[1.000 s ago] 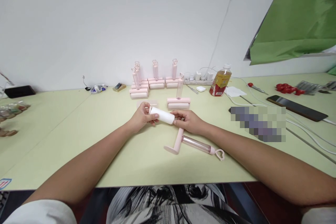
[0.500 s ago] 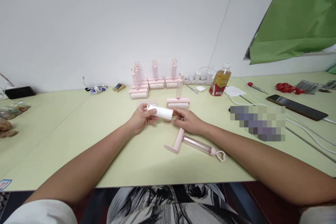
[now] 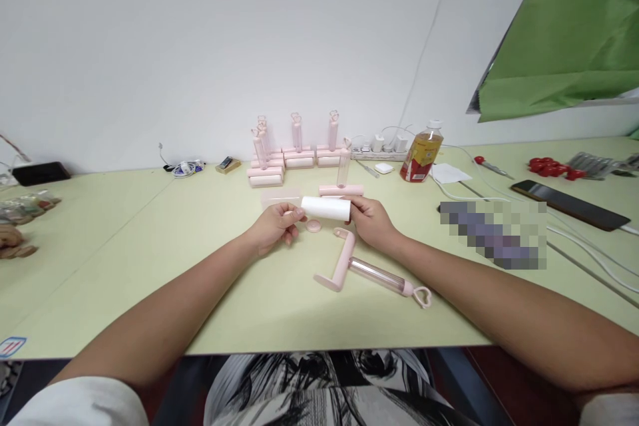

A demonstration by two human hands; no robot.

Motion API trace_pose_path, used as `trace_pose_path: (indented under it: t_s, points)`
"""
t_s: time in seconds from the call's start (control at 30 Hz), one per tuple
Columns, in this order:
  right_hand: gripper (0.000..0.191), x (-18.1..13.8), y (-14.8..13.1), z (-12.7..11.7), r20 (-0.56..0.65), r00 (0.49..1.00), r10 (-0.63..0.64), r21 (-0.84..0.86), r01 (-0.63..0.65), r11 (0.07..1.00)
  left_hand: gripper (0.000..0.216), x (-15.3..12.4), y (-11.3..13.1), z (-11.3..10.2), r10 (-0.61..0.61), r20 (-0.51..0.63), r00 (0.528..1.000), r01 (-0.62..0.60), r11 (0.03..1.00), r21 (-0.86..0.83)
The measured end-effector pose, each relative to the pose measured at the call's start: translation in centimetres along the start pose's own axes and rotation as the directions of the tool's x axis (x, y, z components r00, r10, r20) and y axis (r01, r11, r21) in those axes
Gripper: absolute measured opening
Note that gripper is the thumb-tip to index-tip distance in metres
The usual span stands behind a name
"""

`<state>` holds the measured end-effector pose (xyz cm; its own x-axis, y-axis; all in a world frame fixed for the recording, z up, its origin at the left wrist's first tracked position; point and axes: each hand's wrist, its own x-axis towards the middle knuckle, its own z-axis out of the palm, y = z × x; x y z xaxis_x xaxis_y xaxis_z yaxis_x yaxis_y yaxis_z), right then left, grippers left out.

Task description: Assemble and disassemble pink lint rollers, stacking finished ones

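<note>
A white lint-roller refill roll (image 3: 325, 208) is held level just above the table between my two hands. My left hand (image 3: 277, 225) has its thumb and forefinger at the roll's left end. My right hand (image 3: 372, 219) grips the right end, its fingertips partly hidden behind the roll. Below it lies a pink lint roller handle (image 3: 344, 259) with an empty bracket, a clear grip and a heart-shaped loop. A small round pink cap (image 3: 313, 226) rests on the table under the roll. Behind my left hand lies a translucent pink cover (image 3: 280, 196).
Several assembled pink lint rollers (image 3: 298, 158) stand upright near the wall. To the right are a drink bottle (image 3: 422, 153), a power strip (image 3: 379, 154), a phone (image 3: 569, 205), white cables and a pixelated object (image 3: 492, 233). Red-handled tools (image 3: 554, 166) lie farther right.
The roll has moved right and turned more level. My right hand has shifted right and up to its end, uncovering the handle's bracket. The round cap now shows on the table.
</note>
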<state>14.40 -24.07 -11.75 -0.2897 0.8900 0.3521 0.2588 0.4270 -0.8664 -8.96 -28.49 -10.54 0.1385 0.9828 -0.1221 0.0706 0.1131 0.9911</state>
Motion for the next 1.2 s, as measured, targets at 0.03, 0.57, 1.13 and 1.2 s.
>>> trace_pose_path:
  t_s: [0.03,0.57,1.13,1.2]
  points:
    - [0.028,0.0,-0.2,-0.1,-0.023,0.999,0.03,0.02,-0.03,0.999,0.043,0.0,0.0,-0.2,0.006,-0.038,0.999,-0.003,0.995,0.098]
    - [0.03,-0.2,-0.5,0.2,-0.032,0.985,0.168,0.16,-0.161,0.974,0.058,-0.2,0.7,-0.9,0.356,0.049,0.933,-0.263,0.583,0.768]
    - [0.037,-1.4,-0.7,0.2,0.424,0.902,-0.079,-0.151,0.157,0.976,0.04,0.9,3.6,-7.8,0.594,-0.643,0.483,-0.382,0.804,0.456]
    - [0.036,-1.4,-0.9,0.1,0.456,0.886,-0.084,-0.188,0.189,0.964,0.04,1.4,3.0,-9.4,0.591,-0.669,0.451,-0.227,0.801,0.554]
